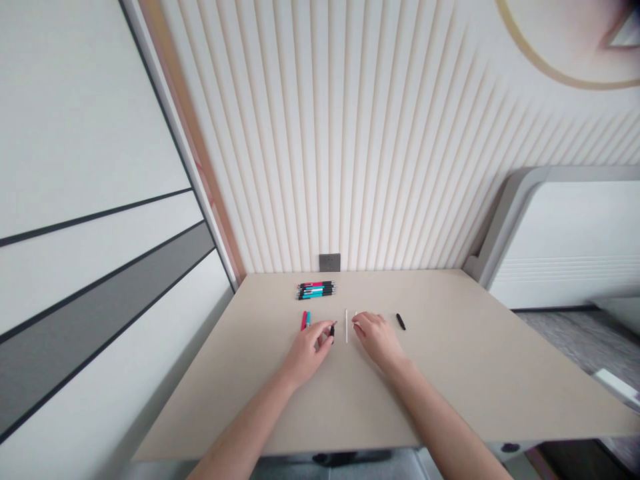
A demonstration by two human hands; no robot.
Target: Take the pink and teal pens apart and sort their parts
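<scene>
My left fingers (321, 331) pinch a small black plastic pen part (332, 335) narrowly and securely between their tips, while my right fingers (361, 322) rest close together just beside a thin white plastic rod (346, 325), holding nothing I can make out.

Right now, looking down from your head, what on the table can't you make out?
All of these are in the head view:
The small black piece in the left hand: the fingers hide most of it.
The white tip by the right hand: the fingers hide the rest of it.
The stack of pens: they overlap and look too small to count.
The loose black piece: too small to tell what it is.
</scene>
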